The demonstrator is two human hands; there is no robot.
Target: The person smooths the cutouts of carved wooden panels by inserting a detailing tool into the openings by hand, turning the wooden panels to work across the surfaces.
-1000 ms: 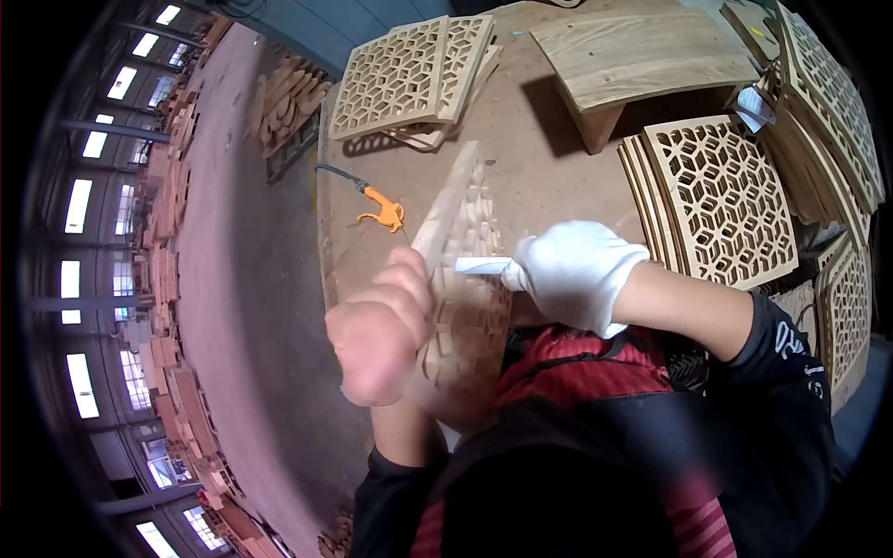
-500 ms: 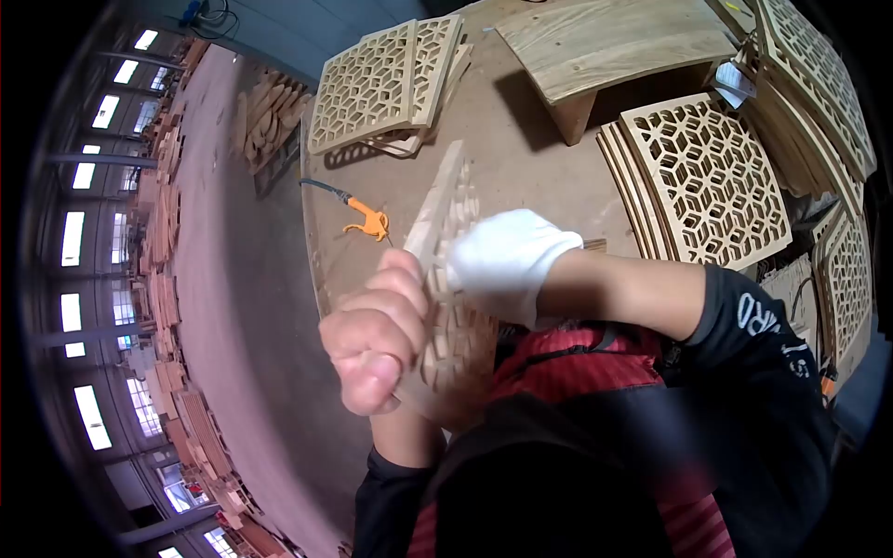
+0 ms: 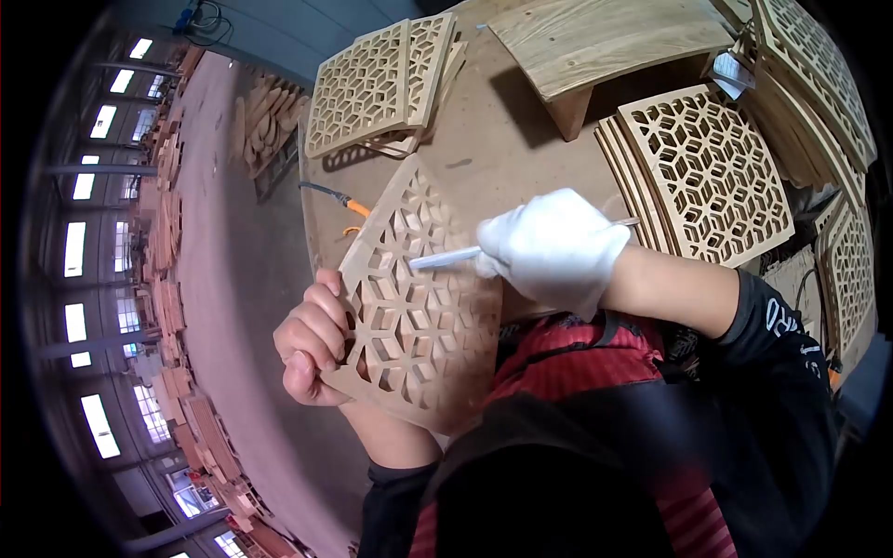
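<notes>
My bare left hand (image 3: 314, 339) grips the left edge of a wooden lattice panel (image 3: 402, 302), its fingers wrapped round the rim. The panel is tilted, with its cut-out pattern facing up, and its lower right part is blurred. My right hand (image 3: 558, 249), in a white glove, is closed round a thin flat tool (image 3: 446, 258). The pale blade points left, over the panel's upper middle, and a thin end shows on the other side of the fist. Whether the tip touches the wood I cannot tell.
An orange air gun (image 3: 356, 208), partly hidden by the panel, lies on the table (image 3: 484, 177). Lattice panels (image 3: 367, 84) lie at the back left, with another stack (image 3: 712, 177) on the right. A curved wooden stand (image 3: 609, 46) stands between them.
The held panel has turned from nearly edge-on to show its patterned face. My left hand has moved left and down. My right hand has moved slightly right, and the tool shows again.
</notes>
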